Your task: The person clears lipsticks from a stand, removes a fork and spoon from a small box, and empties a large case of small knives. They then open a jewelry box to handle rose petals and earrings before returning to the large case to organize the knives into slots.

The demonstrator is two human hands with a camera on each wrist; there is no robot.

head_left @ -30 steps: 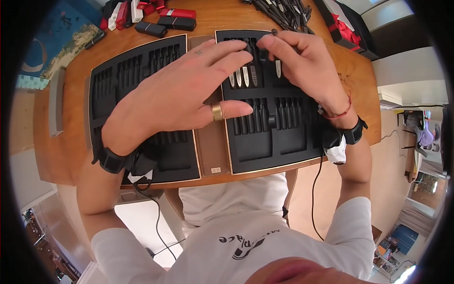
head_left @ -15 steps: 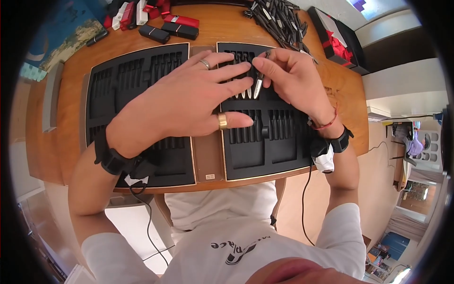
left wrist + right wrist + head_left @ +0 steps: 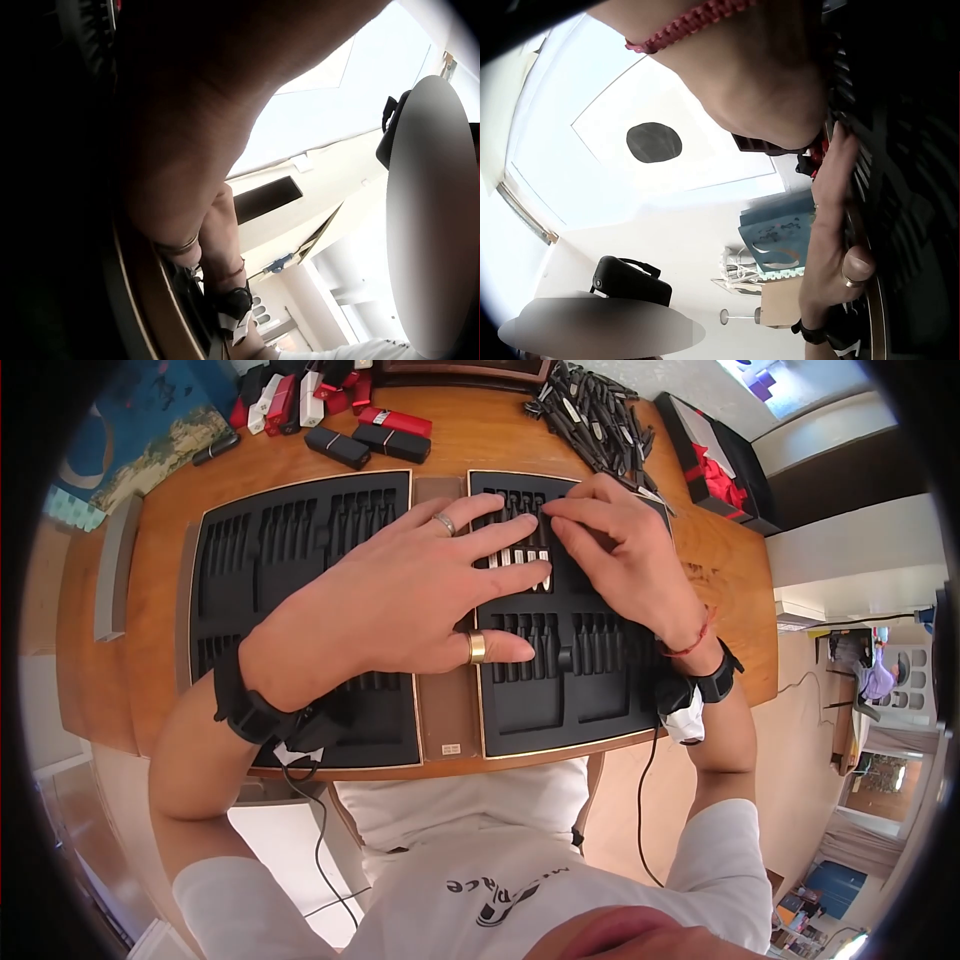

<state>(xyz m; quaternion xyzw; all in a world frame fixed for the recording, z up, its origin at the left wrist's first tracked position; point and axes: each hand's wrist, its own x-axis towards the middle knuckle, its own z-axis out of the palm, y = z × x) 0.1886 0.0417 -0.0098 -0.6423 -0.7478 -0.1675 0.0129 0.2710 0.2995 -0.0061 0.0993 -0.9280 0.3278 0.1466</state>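
Observation:
A row of slim dark pieces with silver, pointed ends [image 3: 520, 558] lies in slots of the right black foam tray [image 3: 526, 735]. My right hand [image 3: 625, 550] is curled at the tray's upper part, with thumb and forefinger close together at the upper end of the rightmost piece [image 3: 545, 572]. My left hand [image 3: 390, 600] spreads across both trays, fingers straight, its fingertips over the row's slots and one near the silver ends. A gold ring circles its thumb. In the right wrist view, the left hand [image 3: 829, 225] shows flat beside the dark tray.
The left black foam tray [image 3: 225, 592] has shaped slots. A heap of black and silver pieces [image 3: 590, 420] lies at the back, near an open box with red ribbon [image 3: 715, 470]. Red, white and black cases [image 3: 395, 422] stand at the back left. A grey bar [image 3: 120, 565] is at the left edge.
My right hand has brought the silver-ended piece leftward from beside the row and laid it down in line with the others. The left hand stays spread over the trays.

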